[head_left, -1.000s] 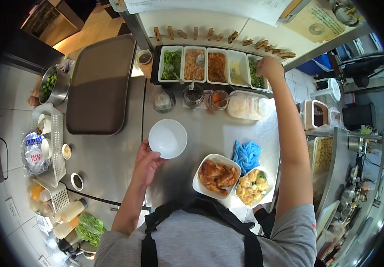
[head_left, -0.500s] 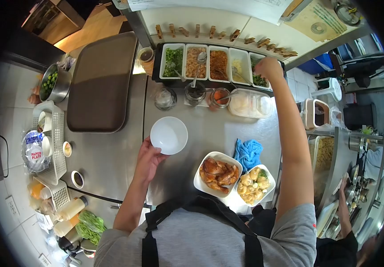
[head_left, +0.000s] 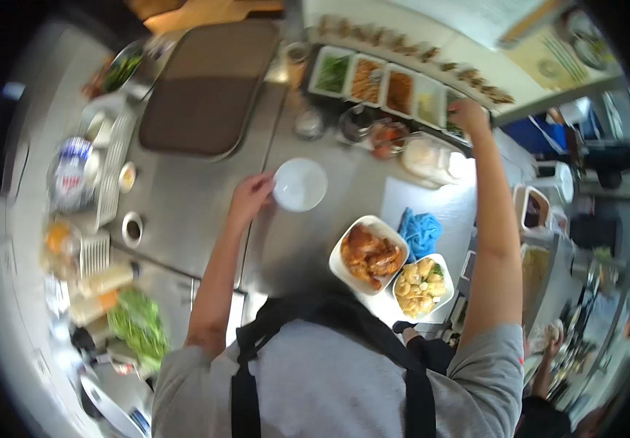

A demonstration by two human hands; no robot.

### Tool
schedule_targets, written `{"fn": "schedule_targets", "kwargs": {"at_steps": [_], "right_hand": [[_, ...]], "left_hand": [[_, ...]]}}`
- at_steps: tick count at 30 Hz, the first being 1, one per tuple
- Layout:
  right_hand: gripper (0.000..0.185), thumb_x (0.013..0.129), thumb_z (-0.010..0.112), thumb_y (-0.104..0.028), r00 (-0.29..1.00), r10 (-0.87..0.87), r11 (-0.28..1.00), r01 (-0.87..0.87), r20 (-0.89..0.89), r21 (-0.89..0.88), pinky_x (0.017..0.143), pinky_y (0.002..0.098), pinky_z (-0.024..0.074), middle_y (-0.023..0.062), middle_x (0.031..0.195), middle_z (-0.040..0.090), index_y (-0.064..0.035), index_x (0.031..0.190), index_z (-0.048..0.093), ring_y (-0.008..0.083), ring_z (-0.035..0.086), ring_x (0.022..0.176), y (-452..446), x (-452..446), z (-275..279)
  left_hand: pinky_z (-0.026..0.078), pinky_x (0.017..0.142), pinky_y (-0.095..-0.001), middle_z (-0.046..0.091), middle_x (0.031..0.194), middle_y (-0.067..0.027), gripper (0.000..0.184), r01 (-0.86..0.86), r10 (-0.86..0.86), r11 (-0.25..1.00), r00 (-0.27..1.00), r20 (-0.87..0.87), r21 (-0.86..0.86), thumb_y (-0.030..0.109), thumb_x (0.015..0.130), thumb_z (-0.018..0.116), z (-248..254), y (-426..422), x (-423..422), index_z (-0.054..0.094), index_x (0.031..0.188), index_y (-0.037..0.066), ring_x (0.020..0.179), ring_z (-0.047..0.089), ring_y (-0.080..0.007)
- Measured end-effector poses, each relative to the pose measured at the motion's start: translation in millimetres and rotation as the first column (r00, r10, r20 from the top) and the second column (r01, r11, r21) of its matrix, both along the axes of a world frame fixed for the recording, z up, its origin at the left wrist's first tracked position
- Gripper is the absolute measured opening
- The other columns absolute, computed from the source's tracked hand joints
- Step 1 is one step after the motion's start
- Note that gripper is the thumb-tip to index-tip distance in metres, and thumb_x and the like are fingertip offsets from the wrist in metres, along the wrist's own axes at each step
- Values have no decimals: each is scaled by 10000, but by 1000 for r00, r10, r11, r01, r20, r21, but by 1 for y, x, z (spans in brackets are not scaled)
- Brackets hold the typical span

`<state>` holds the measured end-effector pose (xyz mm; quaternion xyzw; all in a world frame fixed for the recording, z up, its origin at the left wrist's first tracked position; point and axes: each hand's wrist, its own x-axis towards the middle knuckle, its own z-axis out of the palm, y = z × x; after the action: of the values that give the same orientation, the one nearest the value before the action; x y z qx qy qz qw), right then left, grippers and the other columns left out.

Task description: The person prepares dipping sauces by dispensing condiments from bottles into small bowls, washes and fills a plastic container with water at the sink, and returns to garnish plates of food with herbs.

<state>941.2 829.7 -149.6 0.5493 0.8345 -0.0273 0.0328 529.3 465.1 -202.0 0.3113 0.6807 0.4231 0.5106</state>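
My left hand [head_left: 251, 197] pinches the rim of an empty white bowl [head_left: 300, 185] over the steel counter [head_left: 297, 252]. At the right end of a row of topping containers, my right hand [head_left: 468, 115] reaches into the one with green leaves [head_left: 454, 130]; its fingers are closed, and blur hides what they hold. The other containers hold chopped greens [head_left: 332, 74], brown crumbs [head_left: 367, 79], a reddish-brown topping [head_left: 400, 93] and a pale yellow one [head_left: 428, 108]. Nearer me are a bowl of browned chicken [head_left: 370, 255] and a bowl of pale yellow pieces [head_left: 419, 287].
A brown tray [head_left: 209, 87] lies at the back left. Jars [head_left: 388, 139] and a clear plastic tub [head_left: 432, 159] stand before the toppings. A blue cloth [head_left: 421, 232] lies beside the food bowls. Baskets [head_left: 110, 164] line the left; a co-worker's arm [head_left: 545, 365] shows lower right.
The whole view has shifted and tilted, with blur. My left hand still holds the bowl, and my right hand remains at the leaf container. The co-worker's arm has moved at the right.
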Motion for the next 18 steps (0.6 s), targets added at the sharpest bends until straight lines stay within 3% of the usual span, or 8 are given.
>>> {"fn": "schedule_targets", "kwargs": {"at_steps": [4, 7, 8, 9, 10, 12, 15, 18], "right_hand": [[286, 791, 665, -223, 967, 61, 967, 4, -247, 255, 774, 394, 509, 124, 953, 697, -74, 1035, 677, 285, 669, 878, -40, 27, 57], [311, 827, 644, -372, 928, 18, 822, 198, -371, 534, 673, 407, 522, 134, 900, 695, -133, 1021, 684, 307, 674, 778, -60, 104, 96], [355, 834, 606, -458, 946, -249, 659, 321, -206, 680, 610, 435, 520, 124, 846, 697, -156, 999, 691, 318, 673, 718, -58, 140, 97], [205, 799, 678, -308, 953, -284, 721, 285, -105, 632, 647, 399, 530, 109, 822, 704, -156, 929, 722, 289, 681, 743, -72, 160, 102], [322, 761, 699, -308, 856, -436, 833, 267, 279, 484, 751, 386, 527, 124, 969, 696, -183, 1058, 688, 310, 671, 868, -19, 268, 50], [585, 698, 736, -390, 796, -459, 886, 374, 394, 275, 954, 489, 382, 94, 1203, 598, -268, 1242, 559, 338, 565, 1086, -46, 288, 34], [716, 683, 759, -447, 753, -594, 804, 542, 285, 243, 1026, 640, 269, 63, 1341, 535, -338, 1338, 491, 380, 500, 1200, -96, 224, 46], [491, 774, 738, -320, 969, -98, 985, 127, -226, 119, 930, 340, 461, 89, 1167, 649, -182, 1228, 611, 281, 616, 1064, -134, 168, 21]], "left_hand": [[513, 679, -278, 655, 907, -33, 330, -36, 48, 990, 995, -85, 135, 202, 900, 573, 48, -66, -38, 623, 1202, 81, 758, 610, -122], [505, 695, -302, 659, 861, -82, 363, -102, 105, 994, 817, -567, 38, 171, 847, 596, 70, -169, -84, 622, 1202, 95, 718, 616, -162], [505, 705, -316, 658, 833, -108, 382, -191, 120, 981, 743, -658, -36, 161, 812, 613, 73, -207, -93, 628, 1189, 101, 700, 622, -190], [505, 714, -329, 656, 806, -133, 402, -269, 107, 957, 667, -737, -105, 150, 777, 630, 74, -244, -98, 635, 1176, 107, 682, 629, -219], [503, 730, -342, 652, 853, -137, 426, -297, 69, 938, 670, -739, -181, 139, 757, 645, 75, -275, -99, 630, 1183, 117, 736, 628, -239], [499, 762, -369, 644, 949, -145, 481, -338, -1, 886, 684, -730, -318, 117, 717, 676, 69, -323, -88, 619, 1195, 137, 843, 627, -279], [473, 826, -407, 576, 1088, -145, 567, -212, -134, 950, 392, -910, -231, 97, 675, 722, 55, -336, -49, 587, 1221, 171, 1030, 550, -333], [407, 924, -435, 527, 1107, -108, 459, -57, -131, 987, 267, -955, -152, 121, 713, 730, 39, -312, -26, 585, 1143, 184, 1099, 484, -323]]}}
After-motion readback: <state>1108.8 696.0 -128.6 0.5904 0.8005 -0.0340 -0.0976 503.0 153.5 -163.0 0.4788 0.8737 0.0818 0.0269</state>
